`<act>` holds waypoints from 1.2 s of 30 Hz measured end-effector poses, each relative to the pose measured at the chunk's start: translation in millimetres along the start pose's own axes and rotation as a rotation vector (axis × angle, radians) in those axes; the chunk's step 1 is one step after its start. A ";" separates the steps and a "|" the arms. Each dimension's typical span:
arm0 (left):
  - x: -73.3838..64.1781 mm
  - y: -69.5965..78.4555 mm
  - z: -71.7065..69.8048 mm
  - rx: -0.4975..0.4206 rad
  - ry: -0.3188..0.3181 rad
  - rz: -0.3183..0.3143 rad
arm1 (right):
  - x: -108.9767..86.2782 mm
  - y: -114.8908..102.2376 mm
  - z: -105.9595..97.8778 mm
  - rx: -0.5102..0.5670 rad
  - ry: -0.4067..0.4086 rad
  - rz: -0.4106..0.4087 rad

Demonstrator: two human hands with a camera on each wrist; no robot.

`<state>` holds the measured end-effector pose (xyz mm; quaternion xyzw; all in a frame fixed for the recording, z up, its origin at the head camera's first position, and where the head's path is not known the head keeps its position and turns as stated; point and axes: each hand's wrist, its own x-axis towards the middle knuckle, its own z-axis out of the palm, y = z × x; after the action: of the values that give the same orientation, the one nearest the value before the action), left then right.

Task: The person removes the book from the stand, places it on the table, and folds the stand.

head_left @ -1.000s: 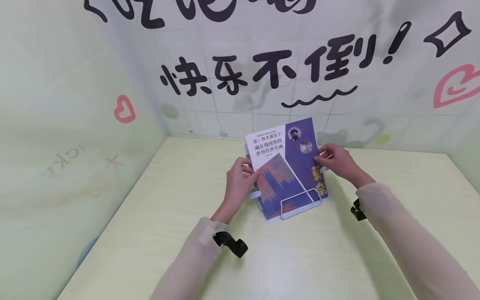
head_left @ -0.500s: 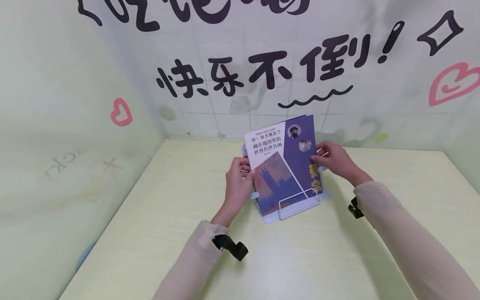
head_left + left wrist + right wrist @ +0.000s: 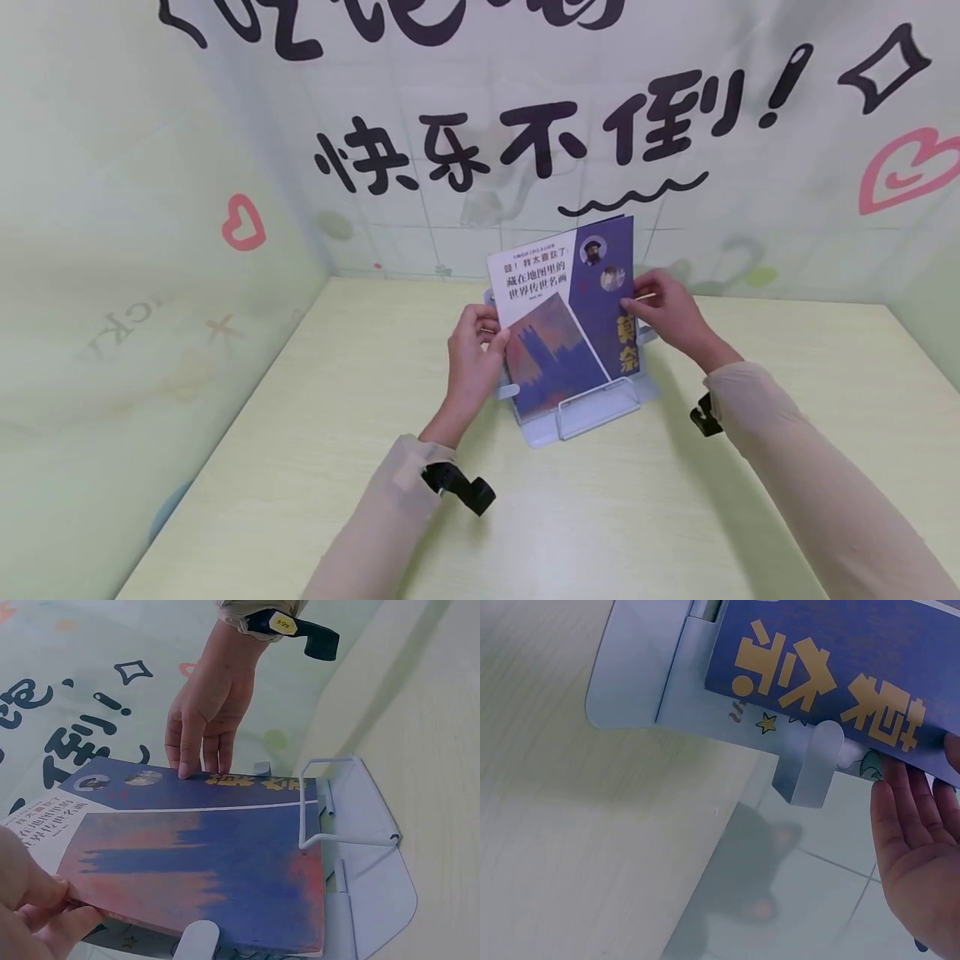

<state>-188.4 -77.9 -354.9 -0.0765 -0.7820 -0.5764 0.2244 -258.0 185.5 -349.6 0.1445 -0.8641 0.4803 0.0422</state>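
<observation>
While the left hand (image 3: 472, 357) pinches the book (image 3: 568, 321), the right hand (image 3: 670, 315) pinches its opposite edge. A stand (image 3: 379, 883) sits behind.

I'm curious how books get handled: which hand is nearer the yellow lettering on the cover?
The right hand: it pinches the book at its edge just above the yellow lettering. The left hand holds the opposite edge.

Head: forward, down over desk (image 3: 570, 517); farthest.
Left wrist: close, across book (image 3: 202, 862) toward right fingers (image 3: 192, 742).
Right wrist: close, book's lettered edge.
Book: shared, all views.
</observation>
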 end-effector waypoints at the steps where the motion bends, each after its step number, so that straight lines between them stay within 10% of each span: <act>1: 0.9 0.5 -0.4 -0.003 0.000 0.011 | 0.1 -0.4 -0.4 0.008 0.018 -0.020; 21: 32.9 42.8 -17.2 -0.081 -0.033 0.167 | -11.4 -40.4 -36.9 0.085 0.273 -0.118; 36: 31.7 64.4 25.9 -0.239 -0.193 0.043 | -65.6 -41.0 -98.6 -0.057 0.287 -0.079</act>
<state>-199.0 -37.2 -291.2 -0.1745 -0.7240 -0.6503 0.1501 -190.1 261.9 -277.2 0.1069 -0.8561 0.4693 0.1882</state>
